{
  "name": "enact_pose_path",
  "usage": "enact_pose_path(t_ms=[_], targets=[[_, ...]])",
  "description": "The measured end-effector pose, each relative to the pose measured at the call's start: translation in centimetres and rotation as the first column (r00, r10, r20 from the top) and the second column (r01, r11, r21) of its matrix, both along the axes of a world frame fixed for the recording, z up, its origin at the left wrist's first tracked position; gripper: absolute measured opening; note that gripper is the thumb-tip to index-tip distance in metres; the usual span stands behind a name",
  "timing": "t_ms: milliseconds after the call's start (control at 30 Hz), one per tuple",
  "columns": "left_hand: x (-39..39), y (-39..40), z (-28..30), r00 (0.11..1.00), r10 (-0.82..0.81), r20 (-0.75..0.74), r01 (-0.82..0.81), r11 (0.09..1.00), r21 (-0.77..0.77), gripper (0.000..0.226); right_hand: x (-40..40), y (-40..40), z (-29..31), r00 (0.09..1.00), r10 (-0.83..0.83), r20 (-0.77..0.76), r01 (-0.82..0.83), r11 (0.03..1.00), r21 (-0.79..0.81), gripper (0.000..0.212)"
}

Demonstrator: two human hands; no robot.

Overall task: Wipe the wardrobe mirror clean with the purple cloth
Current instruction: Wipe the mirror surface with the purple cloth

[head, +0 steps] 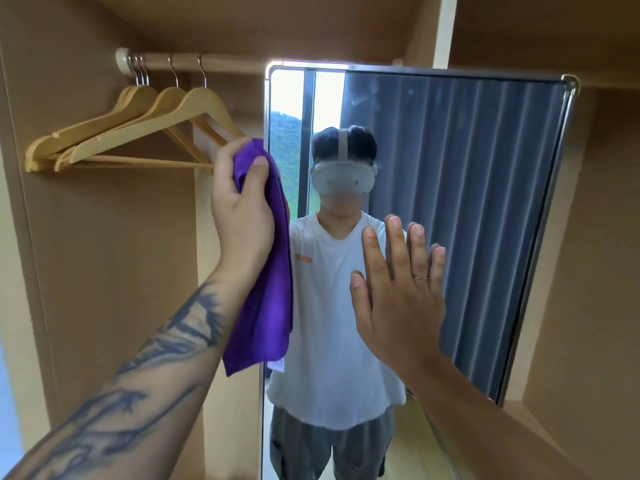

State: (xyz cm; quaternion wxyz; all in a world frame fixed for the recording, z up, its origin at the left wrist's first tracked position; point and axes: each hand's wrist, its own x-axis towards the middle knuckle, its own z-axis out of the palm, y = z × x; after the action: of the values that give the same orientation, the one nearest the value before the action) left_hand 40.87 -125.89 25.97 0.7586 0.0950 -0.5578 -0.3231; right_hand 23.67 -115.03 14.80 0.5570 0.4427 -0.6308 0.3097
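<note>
My left hand (242, 202) grips the purple cloth (266, 271) at the mirror's (467, 202) left edge; my right hand (398, 289) is spread flat mid-glass.

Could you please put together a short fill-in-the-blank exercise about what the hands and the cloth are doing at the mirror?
1. The left hand grips a cloth coloured ____.
2. The right hand is held ____, fingers straight, at the mirror.
3. Wooden ____ hang from the rail left of the mirror.

Missing words: purple; open; hangers
</note>
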Motion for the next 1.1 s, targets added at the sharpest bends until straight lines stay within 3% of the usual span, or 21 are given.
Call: enact_pose_path(t_ms=[433, 767, 1100], targets=[[0.3, 1.7, -13.8, 0.998, -0.049, 0.045, 0.041, 0.987, 0.158, 0.033, 0.1, 0.0, -0.1, 1.0, 0.01, 0.009, -0.01, 1.0, -0.001, 0.063], [0.8, 0.5, -2.4, 0.998, -0.021, 0.053, 0.021, 1.0, 0.01, 0.024, 0.1, 0.2, 0.0, 1.0, -0.011, 0.002, 0.011, 1.0, 0.001, 0.062], [0.3, 1.0, -9.7, 0.998, -0.017, 0.067, 0.008, 0.992, 0.13, 0.029, 0.2, 0.3, 0.0, 1.0, -0.025, 0.004, 0.025, 1.0, 0.001, 0.063]])
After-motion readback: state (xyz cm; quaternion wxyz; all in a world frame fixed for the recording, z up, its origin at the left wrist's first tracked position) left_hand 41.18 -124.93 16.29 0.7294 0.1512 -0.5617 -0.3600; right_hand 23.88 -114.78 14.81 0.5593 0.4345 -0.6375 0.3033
